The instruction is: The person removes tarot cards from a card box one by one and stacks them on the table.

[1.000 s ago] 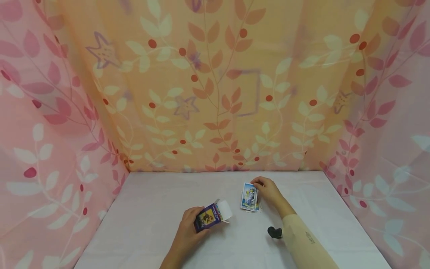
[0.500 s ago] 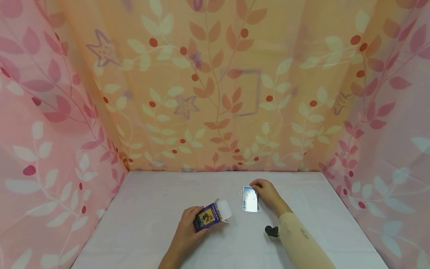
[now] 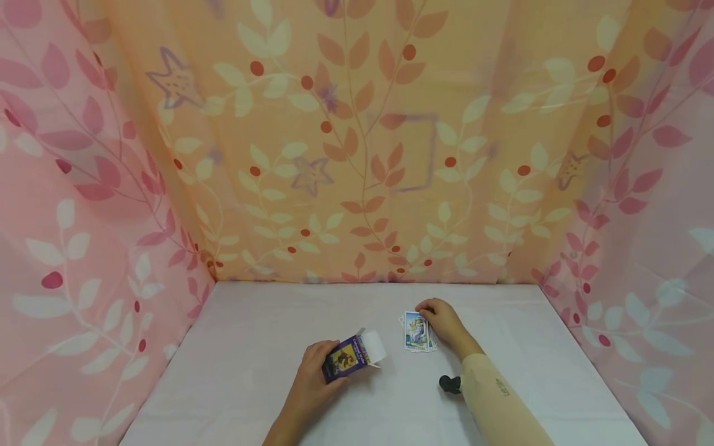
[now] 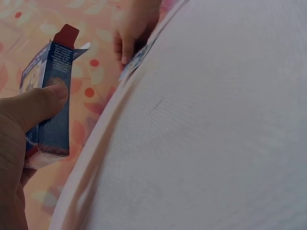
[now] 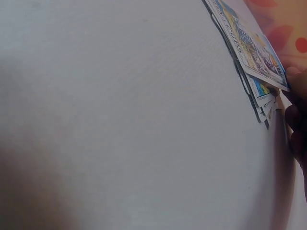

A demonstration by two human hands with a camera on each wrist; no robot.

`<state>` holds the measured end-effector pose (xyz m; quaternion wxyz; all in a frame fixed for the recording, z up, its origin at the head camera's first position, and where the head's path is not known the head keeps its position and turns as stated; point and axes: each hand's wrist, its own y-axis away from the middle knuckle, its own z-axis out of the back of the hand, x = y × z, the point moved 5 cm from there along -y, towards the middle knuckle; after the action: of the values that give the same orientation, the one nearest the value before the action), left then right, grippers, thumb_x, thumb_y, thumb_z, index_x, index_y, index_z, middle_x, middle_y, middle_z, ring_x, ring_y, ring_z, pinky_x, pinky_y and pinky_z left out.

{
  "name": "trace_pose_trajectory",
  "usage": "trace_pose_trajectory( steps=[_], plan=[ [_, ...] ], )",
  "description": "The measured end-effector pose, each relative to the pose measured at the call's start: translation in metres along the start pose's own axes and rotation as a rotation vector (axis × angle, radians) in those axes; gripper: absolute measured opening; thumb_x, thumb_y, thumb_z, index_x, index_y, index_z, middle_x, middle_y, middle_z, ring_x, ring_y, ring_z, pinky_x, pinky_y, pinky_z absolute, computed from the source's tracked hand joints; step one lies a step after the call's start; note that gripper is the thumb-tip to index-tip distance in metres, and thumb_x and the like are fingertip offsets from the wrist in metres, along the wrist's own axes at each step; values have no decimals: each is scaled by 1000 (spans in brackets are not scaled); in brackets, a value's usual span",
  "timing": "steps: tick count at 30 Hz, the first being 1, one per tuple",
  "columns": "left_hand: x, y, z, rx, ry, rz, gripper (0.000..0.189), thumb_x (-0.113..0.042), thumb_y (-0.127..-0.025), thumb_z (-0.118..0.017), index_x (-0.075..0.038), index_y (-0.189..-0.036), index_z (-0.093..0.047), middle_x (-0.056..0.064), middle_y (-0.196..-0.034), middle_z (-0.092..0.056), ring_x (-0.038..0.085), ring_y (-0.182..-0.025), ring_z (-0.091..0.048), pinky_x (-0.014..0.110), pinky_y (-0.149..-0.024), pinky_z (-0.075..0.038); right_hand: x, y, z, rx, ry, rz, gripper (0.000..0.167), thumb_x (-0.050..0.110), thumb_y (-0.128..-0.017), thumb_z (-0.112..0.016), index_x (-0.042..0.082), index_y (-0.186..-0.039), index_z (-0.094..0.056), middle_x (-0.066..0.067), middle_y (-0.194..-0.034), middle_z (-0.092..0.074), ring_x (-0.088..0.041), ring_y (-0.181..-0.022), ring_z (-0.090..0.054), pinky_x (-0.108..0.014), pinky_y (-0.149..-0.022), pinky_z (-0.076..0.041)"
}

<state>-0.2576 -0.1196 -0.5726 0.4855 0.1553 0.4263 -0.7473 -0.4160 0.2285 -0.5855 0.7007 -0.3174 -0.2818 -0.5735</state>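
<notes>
Box (image 3: 344, 358) (one) in left hand's (image 3: 313, 373) grip, card (image 3: 415, 334) (apparently one) in right hand's (image 3: 445, 319) pinch

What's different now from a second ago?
The right grip brought the card slightly toward the person, over the pile. Half a second ago the card shone white; now its picture shows again. Nothing was let go: the right grip still pinches the card, and the left grip still holds the open box in place.
</notes>
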Motion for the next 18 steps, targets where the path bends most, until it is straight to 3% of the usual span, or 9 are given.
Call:
trace_pose_trajectory(
  steps=[18],
  plan=[
    [0, 0, 0, 10, 4, 15, 83, -26, -69, -96, -26, -142, -56, -12, -137, -54, 10, -128, -49, 43, -108, -48, -7, -4, -3, 10, 51, 9, 12, 10, -101, -64, 14, -104, -75, -2, -103, -70, -24, -108, -63, -51, -103, -49]
  ],
)
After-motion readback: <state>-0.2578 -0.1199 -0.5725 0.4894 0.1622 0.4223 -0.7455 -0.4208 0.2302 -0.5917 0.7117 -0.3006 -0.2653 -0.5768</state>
